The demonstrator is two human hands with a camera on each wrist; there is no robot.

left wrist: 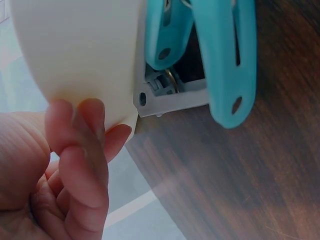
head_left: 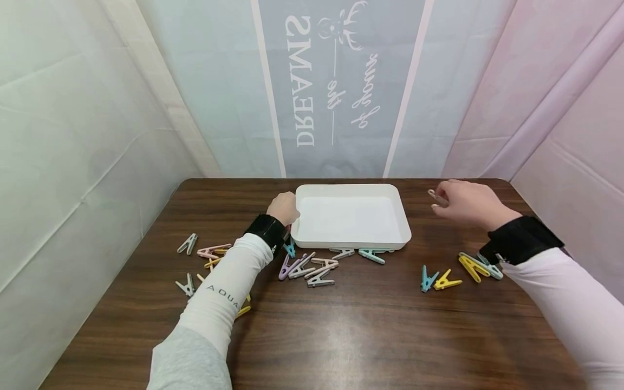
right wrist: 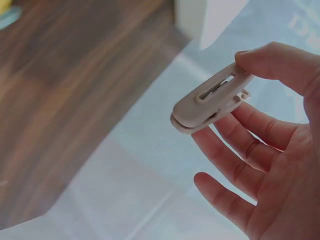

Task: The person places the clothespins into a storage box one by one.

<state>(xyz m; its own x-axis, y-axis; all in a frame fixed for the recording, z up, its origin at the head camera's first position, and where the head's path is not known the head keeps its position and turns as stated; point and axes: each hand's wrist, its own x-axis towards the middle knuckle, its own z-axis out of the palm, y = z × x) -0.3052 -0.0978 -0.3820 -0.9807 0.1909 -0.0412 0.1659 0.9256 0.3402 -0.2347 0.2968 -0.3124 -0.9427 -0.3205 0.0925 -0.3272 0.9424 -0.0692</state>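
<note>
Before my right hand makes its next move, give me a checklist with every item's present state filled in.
1. Tray steadied: ok; the left hand grips its left side.
2. Peg secured: ok; the right hand pinches a beige peg.
3. Beige peg above the tray: not ok; it is held off to the tray's right.
4. Tray's near edge free of pegs: not ok; a gray peg and an aqua peg poke out along it.
5. Tray sitting level: cannot tell; its underside is hidden.
</note>
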